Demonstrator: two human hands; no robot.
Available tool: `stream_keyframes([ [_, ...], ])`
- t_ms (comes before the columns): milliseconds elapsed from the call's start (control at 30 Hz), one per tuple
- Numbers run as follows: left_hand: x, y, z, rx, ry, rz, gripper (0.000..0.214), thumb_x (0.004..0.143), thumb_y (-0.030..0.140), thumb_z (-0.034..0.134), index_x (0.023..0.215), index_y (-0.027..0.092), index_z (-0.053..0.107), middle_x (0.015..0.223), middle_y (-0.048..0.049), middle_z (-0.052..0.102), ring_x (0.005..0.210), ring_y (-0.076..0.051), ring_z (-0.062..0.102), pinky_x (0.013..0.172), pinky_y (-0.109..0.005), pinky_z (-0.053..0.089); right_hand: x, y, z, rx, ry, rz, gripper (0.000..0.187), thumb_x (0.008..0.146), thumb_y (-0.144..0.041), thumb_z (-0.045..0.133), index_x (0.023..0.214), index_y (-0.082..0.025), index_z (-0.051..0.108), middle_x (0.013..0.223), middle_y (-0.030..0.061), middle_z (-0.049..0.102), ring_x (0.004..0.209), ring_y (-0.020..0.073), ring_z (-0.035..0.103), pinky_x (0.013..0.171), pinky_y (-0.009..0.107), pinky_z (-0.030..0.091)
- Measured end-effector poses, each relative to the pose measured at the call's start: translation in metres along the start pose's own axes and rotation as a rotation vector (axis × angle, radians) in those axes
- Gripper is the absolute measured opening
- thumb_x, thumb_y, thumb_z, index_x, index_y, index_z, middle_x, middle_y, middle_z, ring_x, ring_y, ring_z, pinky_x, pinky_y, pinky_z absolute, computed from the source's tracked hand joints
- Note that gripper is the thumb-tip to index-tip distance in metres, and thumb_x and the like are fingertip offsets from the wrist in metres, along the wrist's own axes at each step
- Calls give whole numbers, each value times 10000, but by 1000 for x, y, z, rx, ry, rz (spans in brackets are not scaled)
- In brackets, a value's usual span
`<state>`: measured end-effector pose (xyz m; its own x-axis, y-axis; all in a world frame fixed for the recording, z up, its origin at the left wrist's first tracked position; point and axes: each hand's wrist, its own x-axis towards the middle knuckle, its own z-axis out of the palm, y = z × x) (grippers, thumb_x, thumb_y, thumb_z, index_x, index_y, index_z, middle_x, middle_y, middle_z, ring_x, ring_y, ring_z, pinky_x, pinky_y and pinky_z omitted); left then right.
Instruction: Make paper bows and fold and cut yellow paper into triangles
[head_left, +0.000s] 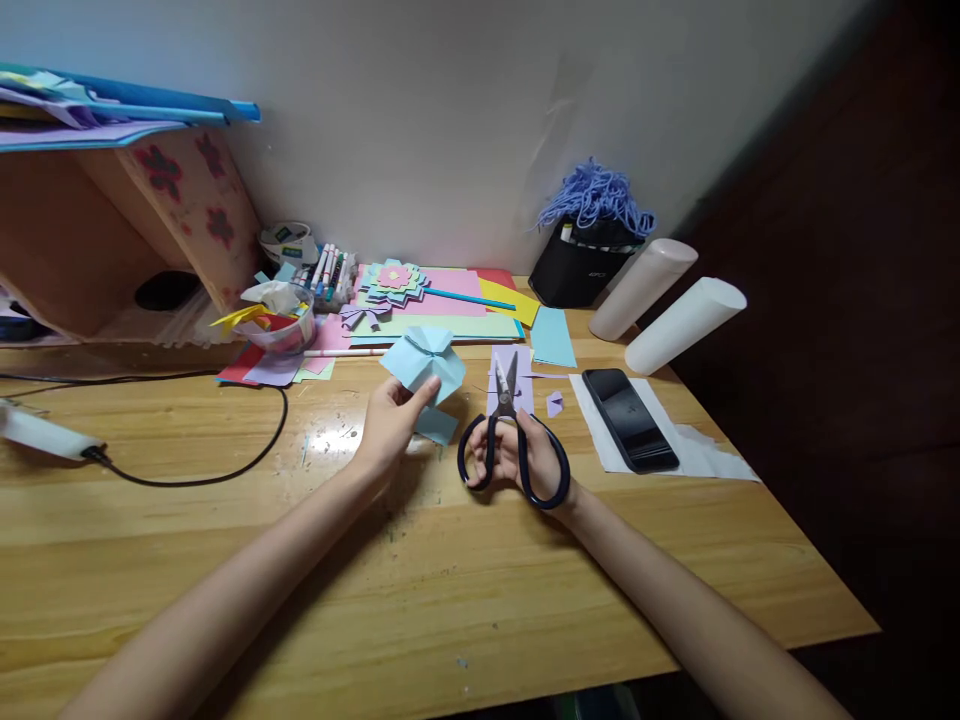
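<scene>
I am holding a folded light blue paper piece [424,366] in my left hand [390,425], with my fingers pinching its near edge and lifting it just above the desk [225,560]. A smaller scrap of the same blue paper [436,426] is lying on the desk just below it, to the right of my left hand. My right hand [525,455] is gripping a pair of black-handled scissors [504,430], my fingers threaded through the loops and the blades pointing away from me, open only a little. The blade tips are resting over a purple sheet of paper [517,385] lying flat near the middle of the desk, with a small purple scrap [554,404] just to its right.

Farther right, a black phone [628,418] is lying on a white sheet [705,455]. Two white cylinders [664,300] are lying at the far right. A black pot with blue yarn [592,235] is standing against the wall. Far from me, a layered paper flower [394,280] is sitting on a stack of coloured sheets [450,320], and a clear bowl of scraps [274,320] is sitting to the left of it.
</scene>
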<state>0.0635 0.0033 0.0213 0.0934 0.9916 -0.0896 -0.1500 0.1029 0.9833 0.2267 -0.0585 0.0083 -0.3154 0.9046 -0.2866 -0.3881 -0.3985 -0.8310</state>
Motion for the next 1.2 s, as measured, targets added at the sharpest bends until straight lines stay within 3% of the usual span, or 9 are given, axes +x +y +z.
stream_keyframes([
  [133,12,5,-10,-39,-34,23,357,658,405,707,870,120,673,855,-68,677,733,-152,576,680,-261,440,-5,2,-7,-73,-222,133,786,644,-850,304,759,-119,567,574,-8,490,465,115,542,550,331,544],
  [333,14,1,-11,-153,-78,-50,370,665,397,704,904,117,667,955,-96,672,781,-167,595,709,-279,457,-8,13,-7,-146,-362,177,907,562,-908,124,737,-119,536,547,-2,479,437,115,525,477,312,530],
  [567,11,-3,-8,-127,-100,-89,375,629,398,734,871,117,679,835,-57,673,728,-140,577,725,-271,449,-5,16,-5,-149,-333,159,915,481,-932,193,724,-123,544,518,-14,485,425,118,539,474,304,531],
  [767,12,-6,-9,-48,-114,-95,338,650,398,717,832,116,676,731,-39,650,637,-120,543,625,-243,416,-3,18,-6,-121,-306,157,879,458,-925,285,670,-114,549,476,-32,478,355,87,508,428,261,521],
  [1200,13,-10,-10,-23,-126,-45,329,684,392,691,859,114,676,730,-53,651,708,-162,584,677,-274,436,6,36,-16,132,-383,97,671,593,-798,483,658,-131,506,463,-54,483,315,68,466,324,202,468],
])
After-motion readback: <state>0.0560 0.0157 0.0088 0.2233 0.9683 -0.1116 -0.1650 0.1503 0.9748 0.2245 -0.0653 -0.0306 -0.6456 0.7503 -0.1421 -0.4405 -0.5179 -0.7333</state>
